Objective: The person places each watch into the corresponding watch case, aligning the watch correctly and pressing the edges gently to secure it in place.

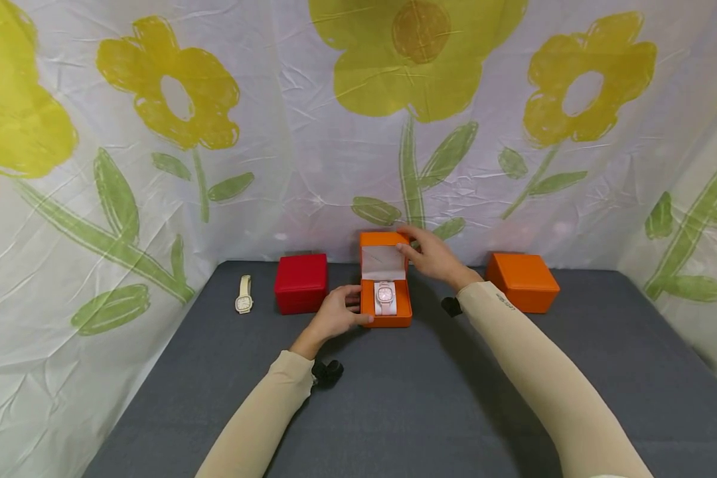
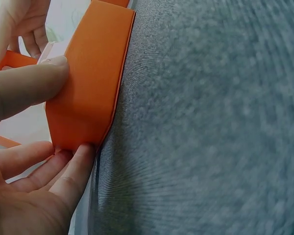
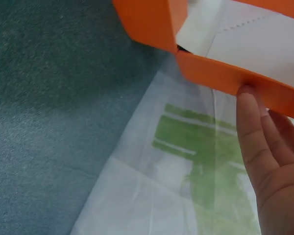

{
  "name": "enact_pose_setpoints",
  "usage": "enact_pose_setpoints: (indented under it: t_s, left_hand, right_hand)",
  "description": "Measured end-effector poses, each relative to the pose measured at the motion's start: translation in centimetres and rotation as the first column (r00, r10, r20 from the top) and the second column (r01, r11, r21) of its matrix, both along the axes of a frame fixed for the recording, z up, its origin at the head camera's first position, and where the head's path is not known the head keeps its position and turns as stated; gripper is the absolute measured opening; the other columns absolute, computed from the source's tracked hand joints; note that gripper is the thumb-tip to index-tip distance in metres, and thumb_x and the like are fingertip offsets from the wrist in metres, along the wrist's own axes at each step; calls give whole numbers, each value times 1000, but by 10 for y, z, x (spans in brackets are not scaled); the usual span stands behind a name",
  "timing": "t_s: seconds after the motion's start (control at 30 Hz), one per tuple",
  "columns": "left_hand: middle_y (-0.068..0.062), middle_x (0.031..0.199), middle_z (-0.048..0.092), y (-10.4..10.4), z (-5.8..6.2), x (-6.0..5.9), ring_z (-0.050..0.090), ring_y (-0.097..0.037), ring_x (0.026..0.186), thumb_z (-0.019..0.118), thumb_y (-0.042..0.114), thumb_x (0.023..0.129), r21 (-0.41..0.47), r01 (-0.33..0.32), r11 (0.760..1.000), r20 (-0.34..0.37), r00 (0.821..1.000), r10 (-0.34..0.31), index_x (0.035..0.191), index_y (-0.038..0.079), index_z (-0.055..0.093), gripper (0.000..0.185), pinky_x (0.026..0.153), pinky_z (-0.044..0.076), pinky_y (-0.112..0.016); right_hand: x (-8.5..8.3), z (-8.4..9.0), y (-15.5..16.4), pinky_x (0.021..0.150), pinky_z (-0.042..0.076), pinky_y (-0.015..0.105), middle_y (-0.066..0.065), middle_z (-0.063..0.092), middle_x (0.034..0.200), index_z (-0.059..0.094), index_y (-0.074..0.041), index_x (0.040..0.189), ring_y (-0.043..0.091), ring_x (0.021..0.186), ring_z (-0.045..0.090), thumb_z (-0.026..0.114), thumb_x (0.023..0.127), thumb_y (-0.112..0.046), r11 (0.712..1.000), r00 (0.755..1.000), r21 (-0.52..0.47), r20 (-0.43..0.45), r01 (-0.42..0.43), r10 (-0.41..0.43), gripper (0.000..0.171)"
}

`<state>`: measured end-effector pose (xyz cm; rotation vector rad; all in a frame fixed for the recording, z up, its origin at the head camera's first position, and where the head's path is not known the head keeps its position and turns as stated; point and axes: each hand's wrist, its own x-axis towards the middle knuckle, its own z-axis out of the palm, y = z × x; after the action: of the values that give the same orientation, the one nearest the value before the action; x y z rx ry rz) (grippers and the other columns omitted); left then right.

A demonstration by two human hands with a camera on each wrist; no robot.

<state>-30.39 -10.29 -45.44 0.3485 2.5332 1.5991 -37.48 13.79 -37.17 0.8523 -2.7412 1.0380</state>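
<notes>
grips the orange box (image 1: 393,322) by its near left corner with left hand (image 1: 332,313); touches the right side of the raised lid (image 1: 384,239) with right hand (image 1: 433,258), cannot tell if pinching. has the box between the two near the counter's (image 1: 406,398) back edge, lid toward that edge and nearest right hand.

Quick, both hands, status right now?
Left hand: closed, holding the open box at its near left corner.
Right hand: closed, holding the lid by its right edge.
</notes>
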Motion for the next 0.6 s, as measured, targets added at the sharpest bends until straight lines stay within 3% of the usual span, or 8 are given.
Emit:
enact_pose_setpoints:
  t_s: [0.23, 0.5, 0.6]
  left_hand:
    - [-16, 129, 51, 1, -3, -2, 57, -29, 111, 84, 4, 71, 58, -7, 998, -18, 1000, 8, 141, 1, 40, 83, 90, 51, -38]
    - [-17, 121, 51, -1, -2, -3, 59, -30, 105, 84, -1, 68, 101, 29, 994, -68, 997, -23, 153, 32, 15, 115, 89, 51, -42]
    - [-18, 120, 50, -2, -2, -3, 58, -30, 106, 84, -1, 69, 89, 51, 995, -88, 995, -43, 153, 35, 11, 117, 89, 51, -43]
  right_hand:
    - [6, -1, 1, 86, 49, 44, 11, 56, 121, 45, -8, 138, 27, 104, 57, 53, 98, -32, 1000, 999, -4, -29, -18, 18, 47]
    - [20, -2, 2, 79, 52, 42, 12, 57, 120, 46, -8, 136, 27, 92, 62, 56, 97, -31, 999, 997, -21, -53, -50, 49, 46]
    - [25, -3, 3, 80, 52, 41, 10, 57, 120, 46, -10, 134, 27, 93, 63, 58, 96, -28, 998, 997, -28, -49, -64, 63, 44]
